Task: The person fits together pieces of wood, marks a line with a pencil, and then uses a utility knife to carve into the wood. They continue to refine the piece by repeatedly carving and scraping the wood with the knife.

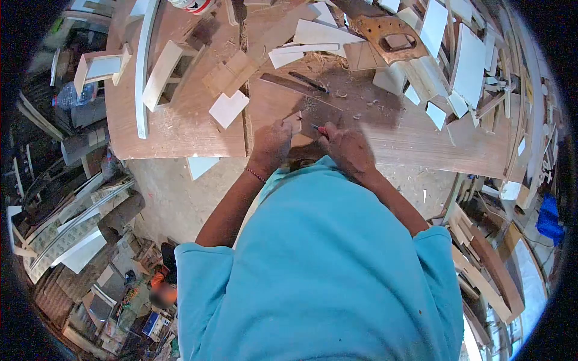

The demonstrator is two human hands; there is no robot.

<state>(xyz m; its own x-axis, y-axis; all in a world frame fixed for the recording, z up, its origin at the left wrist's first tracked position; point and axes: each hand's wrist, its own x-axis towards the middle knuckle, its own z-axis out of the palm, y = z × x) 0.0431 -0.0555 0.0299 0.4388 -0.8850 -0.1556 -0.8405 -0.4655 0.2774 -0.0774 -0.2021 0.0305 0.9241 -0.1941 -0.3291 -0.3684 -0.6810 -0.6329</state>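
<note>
While the person in the light blue shirt (pixel 325 265) leans over the workbench (pixel 180 126), both hands are close together at its near edge. The left hand (pixel 272 142) presses down on a small pale wood piece (pixel 296 125), with the fingers curled over it and the thumb side toward the body; a thin red band (pixel 256 175) is around this wrist. The right hand (pixel 346 146) is just beside it, with the fingers closed around a thin tool with a red handle (pixel 319 129), whose tip points to the wood piece. I cannot tell if the tip touches the wood. The wood piece lies on the brown bench top, between the two hands and a little ahead of them. Around this place there are wood shavings (pixel 355 96) on the surface. Further from the hands, a dark narrow tool (pixel 308 82) lies on the bench, and a square light block (pixel 228 109) rests to the left of it. A long curved white strip (pixel 143 66) runs along the left part of the bench. At the far right many flat white offcuts (pixel 469 63) are piled.
</note>
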